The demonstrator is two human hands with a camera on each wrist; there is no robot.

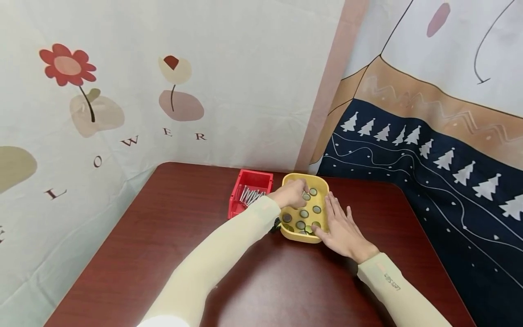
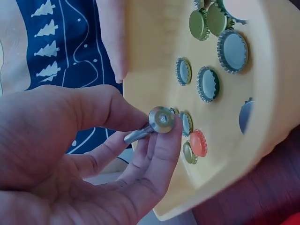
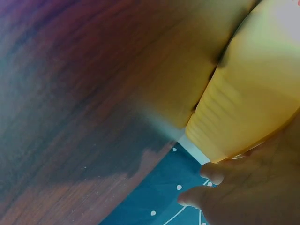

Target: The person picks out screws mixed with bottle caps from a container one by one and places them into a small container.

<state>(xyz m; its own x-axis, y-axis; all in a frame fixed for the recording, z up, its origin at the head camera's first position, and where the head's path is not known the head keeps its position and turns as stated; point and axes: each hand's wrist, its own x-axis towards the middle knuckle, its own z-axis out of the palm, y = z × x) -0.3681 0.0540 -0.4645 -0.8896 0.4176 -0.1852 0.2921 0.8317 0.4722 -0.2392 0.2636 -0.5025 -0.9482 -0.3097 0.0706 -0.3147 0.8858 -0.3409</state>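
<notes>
My left hand [image 1: 291,193] is over the far part of a yellow bin [image 1: 301,238]. Between its thumb and fingers it pinches a silver bolt [image 2: 161,119] with a flat, round, hex-socket head. Several bottle caps [image 2: 207,84] are scattered on the bin's floor, mostly showing their silver undersides; some are green and one is orange-red. My right hand [image 1: 345,231] rests along the bin's right side with its fingers straight and its thumb over the near right rim. In the right wrist view, the fingers lie against the bin's outer wall [image 3: 248,93].
Left of the yellow bin stands a red bin [image 1: 256,176] with several silver bolts [image 1: 249,195] in it. A small black object [image 1: 275,225] shows partly between the bins, beneath the left forearm. The brown table [image 1: 286,281] ends at a printed cloth [image 1: 245,113] behind.
</notes>
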